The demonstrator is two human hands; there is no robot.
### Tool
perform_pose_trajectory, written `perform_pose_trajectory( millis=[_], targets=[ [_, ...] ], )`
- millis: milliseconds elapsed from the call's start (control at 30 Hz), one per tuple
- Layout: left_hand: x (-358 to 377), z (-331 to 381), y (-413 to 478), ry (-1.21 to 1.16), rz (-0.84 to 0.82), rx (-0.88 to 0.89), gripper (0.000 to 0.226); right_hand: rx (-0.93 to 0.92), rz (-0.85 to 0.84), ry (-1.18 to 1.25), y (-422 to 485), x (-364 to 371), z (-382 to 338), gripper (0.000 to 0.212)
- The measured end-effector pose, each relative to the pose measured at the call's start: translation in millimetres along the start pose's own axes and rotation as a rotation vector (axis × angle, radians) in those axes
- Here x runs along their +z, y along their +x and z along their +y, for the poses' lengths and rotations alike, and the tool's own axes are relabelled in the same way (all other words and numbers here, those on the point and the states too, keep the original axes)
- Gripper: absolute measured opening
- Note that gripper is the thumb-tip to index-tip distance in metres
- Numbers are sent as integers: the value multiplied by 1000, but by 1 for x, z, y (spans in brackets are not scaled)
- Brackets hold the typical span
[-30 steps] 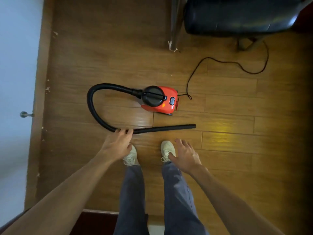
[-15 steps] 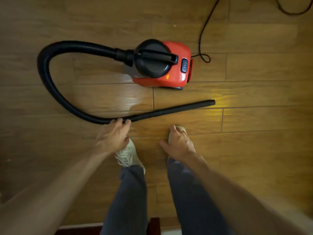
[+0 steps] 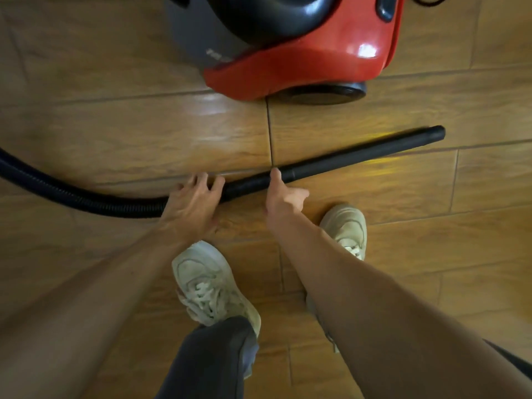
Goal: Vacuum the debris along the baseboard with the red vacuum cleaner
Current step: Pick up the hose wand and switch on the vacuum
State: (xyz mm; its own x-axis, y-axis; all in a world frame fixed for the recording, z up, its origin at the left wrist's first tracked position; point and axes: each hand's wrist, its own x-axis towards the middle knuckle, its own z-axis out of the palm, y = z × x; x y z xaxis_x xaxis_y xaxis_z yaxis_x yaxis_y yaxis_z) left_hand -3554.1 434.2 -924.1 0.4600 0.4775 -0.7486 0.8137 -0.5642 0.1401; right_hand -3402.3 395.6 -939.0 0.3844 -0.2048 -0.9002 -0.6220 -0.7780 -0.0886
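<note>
The person is bent low over the wooden floor (image 3: 431,254), both bare arms reaching down past a pair of pale shoes (image 3: 213,289). The red vacuum cleaner (image 3: 302,61) sits on the boards just beyond the hands, its body cut off by the top of the view. Its black hose (image 3: 72,194) sweeps in from the left edge of the floor and joins the rigid wand (image 3: 359,152), which lies flat and slants away to the right, nozzle end well clear of the machine.

The left hand (image 3: 193,203) has gone to where the ribbed hose meets the wand. Its fingers are draped over the top and curl down the far side, grasping the hose. That looks a sensible spot, since it is the stiffest point to lift from. The right hand (image 3: 283,197) is not holding anything. One digit pokes forward and touches the wand just past the joint, while the rest are folded in against the palm. I would guess it is steadying the tube, or about to slide under it for a two-handed pick-up.

No baseboard or debris shows from here, so the cleaning itself has not begun. The wand has to come off the floor first.
</note>
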Motion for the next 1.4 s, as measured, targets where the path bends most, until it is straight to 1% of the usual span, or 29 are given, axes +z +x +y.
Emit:
perform_pose_trajectory(
  millis=[67,167,267,400,600,700,767,900,967,1100,1267,1400],
  targets=[
    [7,-3,5,48,18,9,64,-5,42,14,8,7,-1,66],
    [8,-5,7,39,-9,11,60,3,65,31,11,12,-4,58],
    [0,-5,0,7,-26,10,60,-1,82,51,6,10,-6,54],
    [-21,3,-26,22,-29,44,58,4,112,109,-18,-9,-3,53],
    [-83,29,-95,-61,-28,53,50,-29,189,214,-101,-60,-8,61],
    [-123,46,-137,-74,9,51,39,-96,194,264,-154,-92,-13,56],
    [-150,57,-167,-98,31,56,41,-141,203,252,-195,-116,-21,52],
    [-201,73,-222,-251,29,-19,48,-312,159,232,-277,-148,-33,54],
    [-219,72,-242,-375,44,-47,46,-433,121,162,-310,-156,-36,49],
    [-239,59,-269,-631,141,-79,39,-627,41,29,-363,-161,-48,39],
    [-249,37,-287,-935,291,-126,33,-888,-31,-120,-412,-133,-60,36],
    [-255,15,-300,-1157,418,-138,35,-1126,-115,-213,-441,-99,-65,37]
  ],
)
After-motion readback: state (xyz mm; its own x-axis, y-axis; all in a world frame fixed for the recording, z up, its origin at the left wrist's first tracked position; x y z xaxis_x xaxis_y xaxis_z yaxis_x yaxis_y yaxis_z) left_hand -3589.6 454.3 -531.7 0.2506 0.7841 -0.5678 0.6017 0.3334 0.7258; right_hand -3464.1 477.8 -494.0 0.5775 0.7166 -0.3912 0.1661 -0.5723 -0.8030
